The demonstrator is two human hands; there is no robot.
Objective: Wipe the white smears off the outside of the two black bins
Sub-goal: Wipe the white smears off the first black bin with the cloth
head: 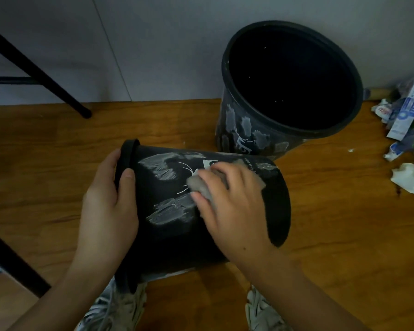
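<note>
A black bin (pixel 167 240) lies on its side above the floor, rim to the left. White smears (pixel 170 212) streak its upper side, beside a white cat drawing. My left hand (pixel 105 206) grips the bin's rim, thumb over the edge. My right hand (pixel 227 199) presses a grey cloth (pixel 201 185) against the bin's side between the smears. A second black bin (pixel 230 130) stands upright behind, mouth open, with several white smears on its outer wall.
A wooden floor (pixel 58 163) runs to a grey wall. Black furniture legs (pixel 46 80) stand at left. Crumpled paper and packaging (pixel 406 130) lie in a heap at the right. My shoes (pixel 115 306) show at the bottom.
</note>
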